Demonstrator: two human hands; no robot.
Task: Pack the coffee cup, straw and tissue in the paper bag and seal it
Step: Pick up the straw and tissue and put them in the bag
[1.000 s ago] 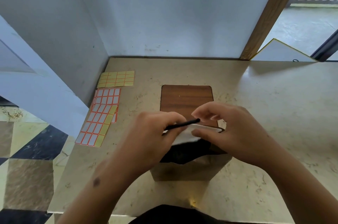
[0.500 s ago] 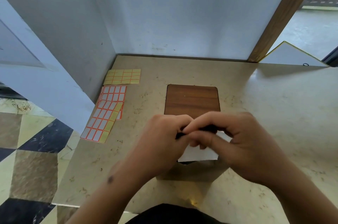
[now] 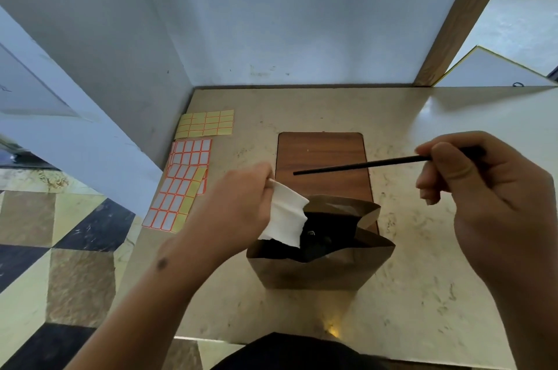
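Note:
A brown paper bag [image 3: 314,273] stands upright and open near the table's front edge. Inside it I see something dark, likely the coffee cup's lid [image 3: 317,237]; the cup body is hidden. My left hand [image 3: 238,209] grips a white tissue [image 3: 285,220], which hangs over the bag's left rim. My right hand [image 3: 483,188] is raised to the right of the bag and pinches a thin black straw [image 3: 356,166]. The straw lies roughly level and points left, above the wooden board.
A brown wooden board [image 3: 321,158] lies flat behind the bag. Sticker sheets, one yellow [image 3: 206,123] and one white with orange borders [image 3: 181,185], lie at the table's left edge. White walls close the back and left. The marble table [image 3: 422,294] drops off at left.
My hands were together over the bag's mouth holding straw and tissue. They have separated: the right hand carried the straw up and right, the left kept the tissue at the bag's left rim.

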